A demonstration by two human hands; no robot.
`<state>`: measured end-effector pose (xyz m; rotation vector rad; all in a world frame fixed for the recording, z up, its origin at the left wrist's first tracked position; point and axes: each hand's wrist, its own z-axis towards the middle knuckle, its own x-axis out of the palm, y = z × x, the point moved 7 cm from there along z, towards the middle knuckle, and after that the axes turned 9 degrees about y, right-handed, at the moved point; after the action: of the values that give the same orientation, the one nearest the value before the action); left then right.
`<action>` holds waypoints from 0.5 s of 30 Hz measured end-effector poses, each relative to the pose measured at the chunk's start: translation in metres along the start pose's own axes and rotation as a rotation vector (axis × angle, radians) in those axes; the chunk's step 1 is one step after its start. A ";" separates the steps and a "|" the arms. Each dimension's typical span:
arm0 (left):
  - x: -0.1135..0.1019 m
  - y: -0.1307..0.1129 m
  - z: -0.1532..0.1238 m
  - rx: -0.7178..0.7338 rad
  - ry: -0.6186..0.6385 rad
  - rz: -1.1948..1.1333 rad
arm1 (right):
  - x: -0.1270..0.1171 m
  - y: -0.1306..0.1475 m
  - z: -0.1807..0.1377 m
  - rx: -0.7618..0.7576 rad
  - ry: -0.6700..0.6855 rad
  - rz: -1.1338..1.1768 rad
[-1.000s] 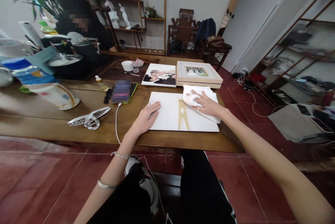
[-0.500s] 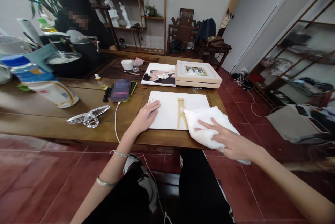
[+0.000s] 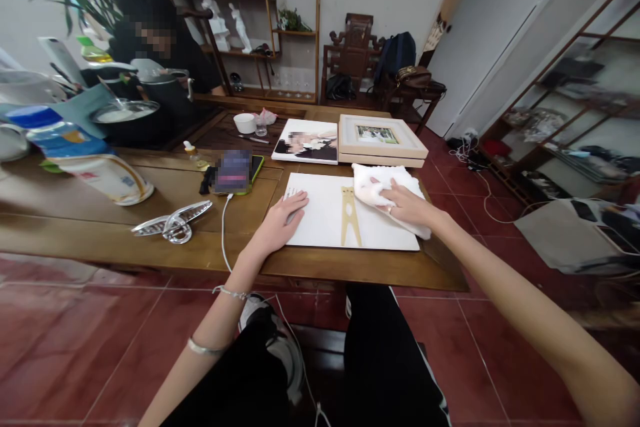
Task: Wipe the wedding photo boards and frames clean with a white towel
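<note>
A white board (image 3: 325, 220) with a tan stand piece (image 3: 350, 217) on it lies face down at the near edge of the wooden table (image 3: 125, 240). My left hand (image 3: 280, 220) lies flat on the board's left corner, fingers stretched out. My right hand (image 3: 407, 204) presses a white cloth (image 3: 377, 184) onto the board's far right part, fingers laid over the cloth.
Behind the board lie a photo print (image 3: 307, 142) and a light wooden framed picture (image 3: 380, 139). A phone (image 3: 233, 174) with a white cable, a metal tool (image 3: 170, 224), a small bottle (image 3: 193, 154), a white bowl (image 3: 245, 123) and a large bottle (image 3: 85, 160) lie to the left. Another person (image 3: 160, 47) sits at the far left.
My right hand swept the cloth from the board's far right down past its near right corner, then back up to the far right. My left hand stayed put.
</note>
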<state>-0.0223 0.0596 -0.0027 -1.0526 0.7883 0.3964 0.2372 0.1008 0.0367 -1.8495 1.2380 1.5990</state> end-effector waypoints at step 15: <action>0.001 0.000 0.000 0.001 0.003 0.002 | 0.027 0.049 -0.086 -0.048 0.168 0.086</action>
<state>-0.0217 0.0595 -0.0033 -1.0516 0.7925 0.3965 0.2460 -0.0015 0.0461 -2.0210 1.3784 1.5564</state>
